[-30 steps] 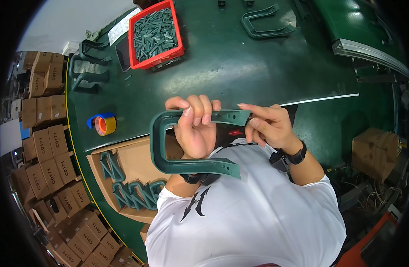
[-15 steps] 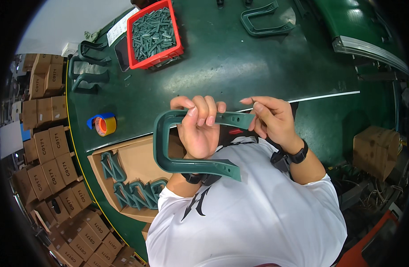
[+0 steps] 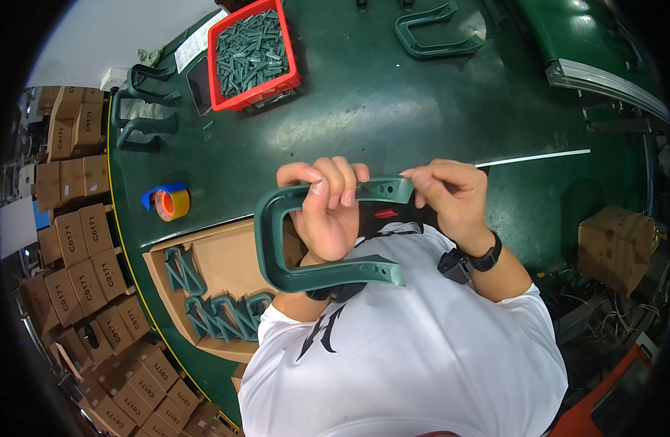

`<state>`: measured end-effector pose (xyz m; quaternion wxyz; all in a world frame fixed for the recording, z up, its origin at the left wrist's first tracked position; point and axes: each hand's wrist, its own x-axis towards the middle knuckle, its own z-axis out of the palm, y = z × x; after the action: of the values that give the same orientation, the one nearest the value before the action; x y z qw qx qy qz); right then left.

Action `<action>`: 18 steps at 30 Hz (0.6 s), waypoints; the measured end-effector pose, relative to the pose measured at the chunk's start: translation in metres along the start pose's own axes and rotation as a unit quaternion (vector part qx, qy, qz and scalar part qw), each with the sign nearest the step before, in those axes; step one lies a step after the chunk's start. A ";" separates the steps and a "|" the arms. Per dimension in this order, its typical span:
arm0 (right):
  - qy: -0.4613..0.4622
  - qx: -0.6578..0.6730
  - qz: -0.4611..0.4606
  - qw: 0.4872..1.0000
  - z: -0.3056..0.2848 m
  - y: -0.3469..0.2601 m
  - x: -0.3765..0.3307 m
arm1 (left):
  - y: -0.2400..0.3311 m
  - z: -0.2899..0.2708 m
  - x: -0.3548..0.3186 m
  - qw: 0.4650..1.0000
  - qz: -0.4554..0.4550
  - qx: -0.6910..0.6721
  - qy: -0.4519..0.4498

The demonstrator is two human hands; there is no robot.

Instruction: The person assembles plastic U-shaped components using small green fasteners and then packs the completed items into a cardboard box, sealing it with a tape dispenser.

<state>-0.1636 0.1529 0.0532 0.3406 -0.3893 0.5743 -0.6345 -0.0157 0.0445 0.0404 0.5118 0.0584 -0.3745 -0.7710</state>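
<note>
A green U-shaped plastic bracket (image 3: pixel 276 266) is held up in front of my chest, its open side to the right. My left hand (image 3: pixel 327 207) has its fingers curled over the upper arm of the bracket, the palm inside the U. My right hand (image 3: pixel 451 197) is closed, thumb and forefinger pinched at the outer end of that same arm, beside its small holes. Whether a small bit sits between these fingertips is too small to tell. The lower arm of the bracket hangs free over my white shirt.
A red bin (image 3: pixel 295 81) of small green strips stands at the back, a phone (image 3: pixel 199 86) beside it. More brackets (image 3: pixel 437 49) lie on the green table (image 3: pixel 349 116). Left are a tape roll (image 3: pixel 173 204), a carton (image 3: pixel 225 251) with green parts, and stacked boxes (image 3: pixel 72 240).
My right hand's raised forefinger has come down to a pinch at the bracket's end. The bracket has turned slightly in my left hand, its lower arm's end shifting right and up.
</note>
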 end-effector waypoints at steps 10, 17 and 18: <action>0.030 0.146 0.149 0.978 -0.005 0.009 0.005 | 0.002 0.000 0.003 0.999 0.036 0.033 -0.009; -0.017 0.142 0.184 0.972 0.006 0.006 0.008 | 0.005 -0.006 0.006 0.974 0.011 0.213 -0.072; 0.009 0.137 0.196 0.971 0.004 0.005 0.010 | 0.010 -0.012 0.013 0.945 -0.008 0.311 -0.099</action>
<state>-0.1646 0.1419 0.0498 0.5031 -0.2127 0.5506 -0.6313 -0.0089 0.0252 0.0421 0.4223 0.1407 -0.6440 -0.6222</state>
